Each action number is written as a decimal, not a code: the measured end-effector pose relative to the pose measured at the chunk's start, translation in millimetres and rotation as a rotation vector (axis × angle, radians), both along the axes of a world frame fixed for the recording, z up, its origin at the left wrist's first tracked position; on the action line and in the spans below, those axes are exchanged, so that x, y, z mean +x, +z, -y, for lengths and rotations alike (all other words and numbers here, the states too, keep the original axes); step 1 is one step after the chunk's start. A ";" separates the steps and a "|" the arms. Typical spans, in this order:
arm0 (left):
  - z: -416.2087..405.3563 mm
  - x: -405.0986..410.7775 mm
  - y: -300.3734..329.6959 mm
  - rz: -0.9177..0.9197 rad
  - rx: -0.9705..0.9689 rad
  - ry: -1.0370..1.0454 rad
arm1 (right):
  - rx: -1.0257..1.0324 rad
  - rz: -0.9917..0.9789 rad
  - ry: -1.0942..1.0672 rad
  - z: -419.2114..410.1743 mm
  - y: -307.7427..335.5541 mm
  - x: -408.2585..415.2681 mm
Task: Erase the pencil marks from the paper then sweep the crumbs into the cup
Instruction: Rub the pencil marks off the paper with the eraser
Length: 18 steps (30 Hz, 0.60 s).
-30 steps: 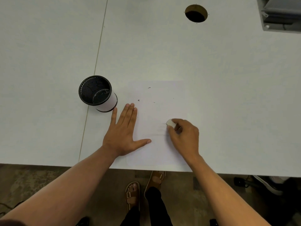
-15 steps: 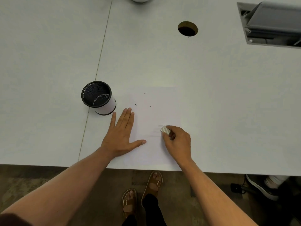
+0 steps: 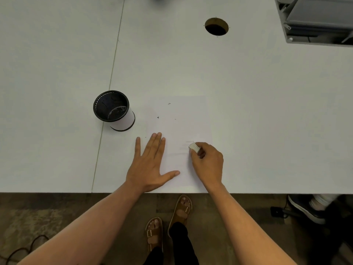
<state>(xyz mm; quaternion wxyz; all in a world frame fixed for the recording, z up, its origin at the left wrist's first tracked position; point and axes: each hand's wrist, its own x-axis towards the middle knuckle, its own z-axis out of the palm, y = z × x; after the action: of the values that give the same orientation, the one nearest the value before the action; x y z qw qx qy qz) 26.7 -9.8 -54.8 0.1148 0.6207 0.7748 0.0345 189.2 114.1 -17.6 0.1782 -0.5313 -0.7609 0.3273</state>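
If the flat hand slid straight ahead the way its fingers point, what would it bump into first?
Probably nothing solid. The left hand points up the paper, passing right of the cup. It would only brush a small dark crumb, then bare table.

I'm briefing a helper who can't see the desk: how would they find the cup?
On the white table, find the paper near the front edge. The cup stands upright just left of it, beyond the left hand. It is the only black-rimmed mesh cylinder, wrapped in white.
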 end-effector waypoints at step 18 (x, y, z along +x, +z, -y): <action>0.7 -0.4 -0.6 0.002 0.021 -0.028 | -0.086 0.018 0.069 51.3 2.7 -22.7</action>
<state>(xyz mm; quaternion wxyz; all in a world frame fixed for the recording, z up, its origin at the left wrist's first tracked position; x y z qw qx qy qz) 26.3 -10.6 -55.4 0.1096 0.6325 0.7657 0.0417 166.5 62.7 -14.9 0.1371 -0.5149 -0.7654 0.3608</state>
